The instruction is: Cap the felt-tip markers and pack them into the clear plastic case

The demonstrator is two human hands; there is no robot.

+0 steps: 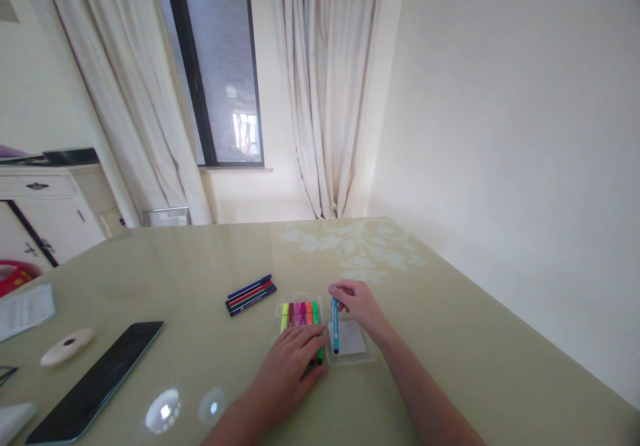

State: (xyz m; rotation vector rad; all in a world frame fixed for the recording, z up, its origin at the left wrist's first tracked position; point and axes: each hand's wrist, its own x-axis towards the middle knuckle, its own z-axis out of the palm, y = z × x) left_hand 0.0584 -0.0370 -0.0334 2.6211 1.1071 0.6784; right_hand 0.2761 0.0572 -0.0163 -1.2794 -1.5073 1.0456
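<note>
Between the fingertips of my right hand [353,299] is a light blue marker [335,329], hanging nearly upright with its dark end down. It is over the right half of an open clear plastic case [373,353], where a white sheet [353,337] lies. My left hand [295,356] rests flat, fingers stretched, across the case's left half. Under it lies a row of coloured markers [303,311] in yellow, brown, pink, purple, orange and green; the hand hides their lower parts. Beyond the case, to the left, several dark blue, red and green markers [251,295] lie side by side on the table.
On the left of the glossy table [190,279] are a black tablet [100,379], a white oval object [67,347] and folded paper [27,311]. A wall [515,166] runs along the right edge. Curtains [333,86] and a window [225,66] stand behind.
</note>
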